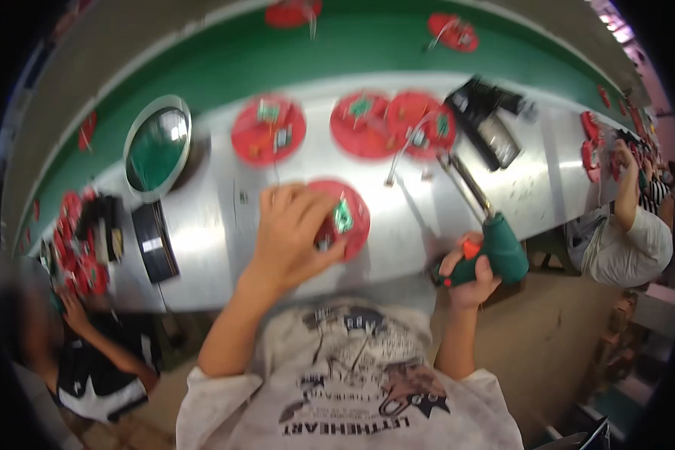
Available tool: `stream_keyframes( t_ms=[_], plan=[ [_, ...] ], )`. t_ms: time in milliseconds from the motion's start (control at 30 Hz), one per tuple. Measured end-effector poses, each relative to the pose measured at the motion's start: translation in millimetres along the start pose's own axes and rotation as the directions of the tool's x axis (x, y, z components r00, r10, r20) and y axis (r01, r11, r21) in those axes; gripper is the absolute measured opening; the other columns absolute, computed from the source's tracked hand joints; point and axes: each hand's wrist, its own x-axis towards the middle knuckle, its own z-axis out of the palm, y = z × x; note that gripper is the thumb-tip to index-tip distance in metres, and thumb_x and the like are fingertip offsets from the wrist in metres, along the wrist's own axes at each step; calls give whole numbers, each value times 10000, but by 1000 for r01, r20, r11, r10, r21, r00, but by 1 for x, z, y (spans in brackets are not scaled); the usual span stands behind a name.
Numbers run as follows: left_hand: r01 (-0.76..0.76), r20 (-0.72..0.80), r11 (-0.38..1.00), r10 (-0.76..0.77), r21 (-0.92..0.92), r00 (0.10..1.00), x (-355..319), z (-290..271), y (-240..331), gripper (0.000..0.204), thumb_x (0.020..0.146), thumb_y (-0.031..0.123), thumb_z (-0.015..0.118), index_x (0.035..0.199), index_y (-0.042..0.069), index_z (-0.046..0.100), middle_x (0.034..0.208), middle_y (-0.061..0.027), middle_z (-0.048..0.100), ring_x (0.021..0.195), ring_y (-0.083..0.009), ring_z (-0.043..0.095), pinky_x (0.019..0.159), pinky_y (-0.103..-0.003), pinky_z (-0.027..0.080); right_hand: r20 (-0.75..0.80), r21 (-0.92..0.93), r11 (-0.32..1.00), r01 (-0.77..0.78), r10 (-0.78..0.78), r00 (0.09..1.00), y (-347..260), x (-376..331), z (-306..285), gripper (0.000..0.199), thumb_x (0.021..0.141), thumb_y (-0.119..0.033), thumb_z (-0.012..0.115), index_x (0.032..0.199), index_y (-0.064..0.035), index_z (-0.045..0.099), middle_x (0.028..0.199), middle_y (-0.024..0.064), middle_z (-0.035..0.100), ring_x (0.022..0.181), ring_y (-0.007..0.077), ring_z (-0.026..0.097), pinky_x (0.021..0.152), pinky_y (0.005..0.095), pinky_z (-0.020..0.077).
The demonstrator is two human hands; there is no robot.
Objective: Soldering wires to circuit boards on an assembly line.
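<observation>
The person's left hand point(291, 231) reaches over a red disc point(358, 225) that lies on the shiny metal workbench point(405, 251), straight ahead of the person. Its fingers curl over the disc's left side and its thumb lies across the near edge, set apart from the fingers; whether they clamp the disc or only rest on it cannot be told. A small green circuit board point(343, 215) shows on the disc, just right of the fingers.

The right hand point(472, 292) is closed around the handle of a green pistol-grip tool point(505, 247) with a red trigger — its long metal nose slants toward the far left, the tip near a pair of overlapping red discs point(360, 135). Pale wires point(399, 161) trail from that pair toward the near side.

Farther left lies a single red disc point(249, 142), and beyond it a round, white-rimmed glass point(155, 154) with a black flat box point(154, 240) on its near side. A black case point(495, 135) sits right of the pair. Along the far side runs a green belt point(375, 52) carrying more red pieces point(457, 36). Co-workers sit at the left point(101, 390) and right point(630, 251).
</observation>
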Motion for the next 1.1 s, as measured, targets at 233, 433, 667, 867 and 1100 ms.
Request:
stream_keyframes(
  t_ms=[233, 433, 667, 867, 1100],
  plan=[
    [254, -143, 903, -217, 347, 966, 169, -31, -140, 544, 756, 281, 788, 1241, 76, 649, 1055, -147, 716, 1117, -355, 619, 953, -498, 453, -201, 88, 992, 92, -73, 977, 15, 11, 10, 425, 997, -304, 530, 1170, 84, 508, 1015, 199, 611, 462, 212, 576, 400, 331, 484],
    [422, -449, 812, -226, 404, 864, 313, 16, -212, 754, 793, 498, 808, 1333, 16, 598, 1394, -280, 567, 1229, -454, 588, 1023, -522, 490, -275, -39, 992, 116, -123, 954, 27, 9, -1, 374, 1006, -277, 519, 1176, 56, 513, 975, 185, 626, 463, 188, 567, 434, 322, 505],
    [781, -84, 578, -789, 237, 609, 375, 65, -199, 944, 723, 506, 836, 1462, 22, 503, 1492, -221, 499, 1415, -431, 411, 1119, -538, 401, -342, -14, 995, 95, -94, 935, 15, 11, 10, 378, 1006, -238, 495, 1208, 81, 489, 938, 194, 610, 469, 188, 573, 501, 316, 523],
    [500, 32, 862, -499, -84, 866, 301, 50, -138, 516, 685, 146, 836, 1185, 74, 730, 1267, -203, 648, 1255, -365, 603, 1044, -436, 518, -327, 12, 990, 144, -132, 936, 26, 12, 11, 358, 1012, -224, 495, 1207, 76, 497, 964, 205, 607, 460, 186, 557, 481, 306, 514],
    [121, 520, 947, 54, -296, 853, 123, -36, -50, 631, 721, -36, 726, 1336, 89, 662, 1277, -174, 682, 1260, -353, 604, 1061, -453, 476, -274, 22, 995, 99, -90, 958, 17, 18, 9, 304, 1024, -204, 481, 1178, 57, 513, 1017, 182, 601, 490, 186, 564, 450, 311, 478]
  ],
)
